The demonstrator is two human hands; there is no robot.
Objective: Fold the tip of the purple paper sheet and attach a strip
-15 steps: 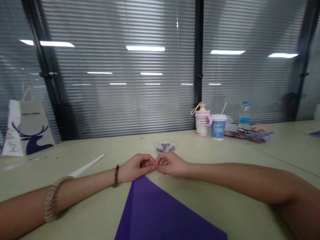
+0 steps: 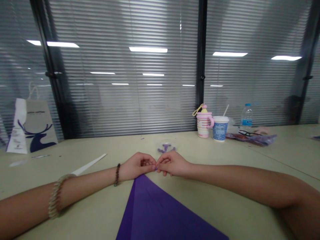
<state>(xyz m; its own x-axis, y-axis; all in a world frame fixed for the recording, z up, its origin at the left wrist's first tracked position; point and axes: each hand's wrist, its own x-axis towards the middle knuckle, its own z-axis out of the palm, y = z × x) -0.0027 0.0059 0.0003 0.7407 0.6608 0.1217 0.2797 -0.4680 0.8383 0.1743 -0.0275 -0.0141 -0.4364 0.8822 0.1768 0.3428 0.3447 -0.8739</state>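
Observation:
A large purple paper sheet [image 2: 155, 213] lies on the beige table [image 2: 225, 196], its far corner pointing away from me. My left hand [image 2: 136, 165] and my right hand [image 2: 172, 163] meet fingertip to fingertip at that corner, both pinching the paper's tip. My arms stretch out flat along the table on either side of the sheet. A beaded bracelet sits on my left wrist, and a coiled band further up the forearm.
Just beyond my hands sits a clear plastic lid with small purple pieces [image 2: 166, 147]. A white paper strip [image 2: 90, 164] lies left. A pink cup [image 2: 203, 125], blue paper cup [image 2: 220, 128], water bottle [image 2: 246, 117], glasses [image 2: 247, 133] and deer-print bag [image 2: 32, 130] stand by the blinds.
My view has shifted slightly. Both hands stay together at the paper's corner, the right hand's fingers lifted a little.

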